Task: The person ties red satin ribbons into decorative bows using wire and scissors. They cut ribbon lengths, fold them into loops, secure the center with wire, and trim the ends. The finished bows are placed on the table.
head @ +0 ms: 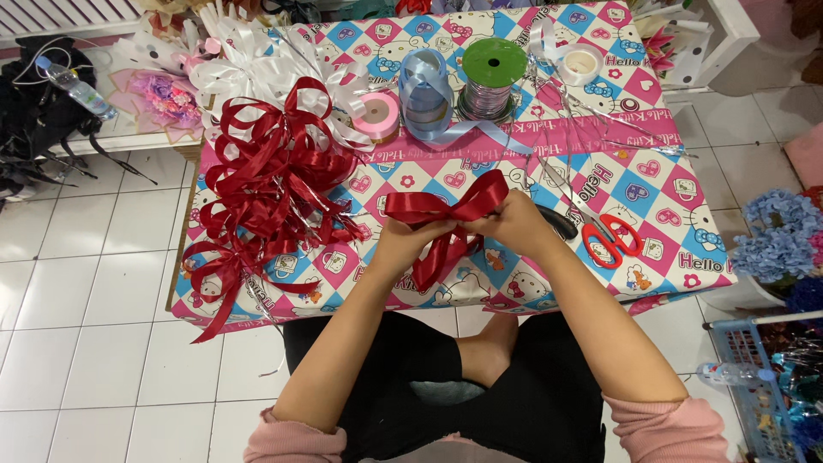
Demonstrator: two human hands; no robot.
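Reference landmark: the red ribbon bow (446, 214), held above the near half of the table (669, 171), which carries a pink and blue patterned cover.

Far left of the bow, beyond the table edge, a clear plastic bottle (73, 86) lies on a low shelf. Immediately left of the bow, a pile of finished dark red bows (274, 184) rests on the table; white ribbon bows (257, 69) lie behind that pile.

The left hand (411, 240) contacts the bow at its centre from the left. Its grip is clenched on the knot, with the tails hanging below the fingers. The right hand (514, 225) meets the same centre from the right, and its grip is likewise pinched on the bow.

Behind the bow stand a pink ribbon roll (379, 116), a light blue ribbon roll (426, 90) and a silver spool with a green top (490, 81). A white tape roll (581, 62) lies further right. Just right of the right hand, red-handled scissors (610, 240) lie flat on the table.
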